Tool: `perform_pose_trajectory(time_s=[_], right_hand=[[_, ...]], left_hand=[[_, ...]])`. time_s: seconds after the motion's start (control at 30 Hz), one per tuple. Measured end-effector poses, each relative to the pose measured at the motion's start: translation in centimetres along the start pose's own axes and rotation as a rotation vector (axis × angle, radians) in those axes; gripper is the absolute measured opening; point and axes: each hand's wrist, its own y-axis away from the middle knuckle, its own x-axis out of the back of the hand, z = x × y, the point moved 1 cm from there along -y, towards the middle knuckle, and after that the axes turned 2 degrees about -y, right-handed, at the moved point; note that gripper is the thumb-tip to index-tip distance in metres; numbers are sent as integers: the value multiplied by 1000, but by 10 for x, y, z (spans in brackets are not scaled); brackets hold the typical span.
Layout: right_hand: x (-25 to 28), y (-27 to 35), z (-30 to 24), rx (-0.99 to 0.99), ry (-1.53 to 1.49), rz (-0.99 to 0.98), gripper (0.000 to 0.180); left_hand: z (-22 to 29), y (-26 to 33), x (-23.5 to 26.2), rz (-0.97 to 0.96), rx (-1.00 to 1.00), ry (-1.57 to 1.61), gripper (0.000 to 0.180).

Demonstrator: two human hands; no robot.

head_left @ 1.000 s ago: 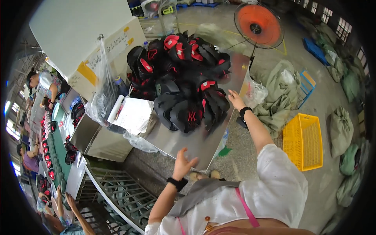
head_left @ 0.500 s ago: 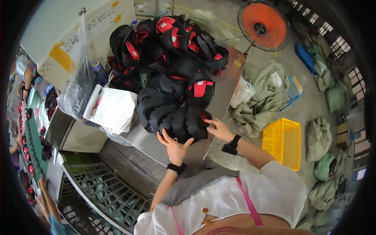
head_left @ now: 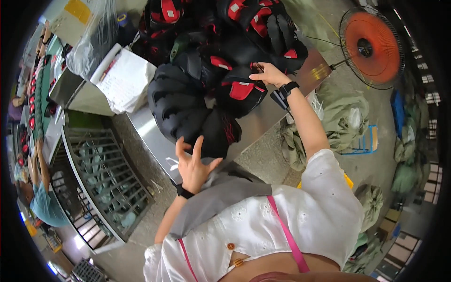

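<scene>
1. On the metal desk (head_left: 157, 145), right in front of the person: black parts, look like shoe uppers, in an overlapping curved row (head_left: 174, 105). Nesting probably saves space and lets each prop the next.
2. Left hand (head_left: 191, 167): fingers spread wide, nothing in grasp, tips at the near end of the row. Contact unclear. Spread looks suited to spanning or steadying that end.
3. Right hand (head_left: 271, 75): fingers bent, thumb close to them, at the rim of a red-lined upper (head_left: 241, 91). Can't tell if it has hold. Rim is thin, so a pinch would suit it better than a full palm.
4. Red-lined upper sits just beside the row, lining up, which leaves its rim easy to reach.
5. More uppers heaped loosely at the far side, black with red linings (head_left: 170, 10). Within arm's reach, presumably why they sit there.
6. Paper pad (head_left: 126, 77) at the desk's left, beside the heap: likely keeps the page readable.
7. Orange fan (head_left: 371, 47) stands off the desk's right side, probably for airflow.
</scene>
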Motion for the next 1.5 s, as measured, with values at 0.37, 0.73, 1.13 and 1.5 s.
perform_pose_trajectory(time_s=[0.37,0.73,1.13,1.5], right_hand=[[-41,154,-37,876,743,-211,27],[-65,143,43,1011,915,-274,19],[-66,12,-48,637,547,109,25],[-177,-96,-75,148,861,-53,80]], left_hand=[[-29,0,-37,97,331,67,69],[-45,11,-34,9,442,562,47],[-19,25,-54,125,451,140,89],[-83,24,-58,-150,642,424,136]])
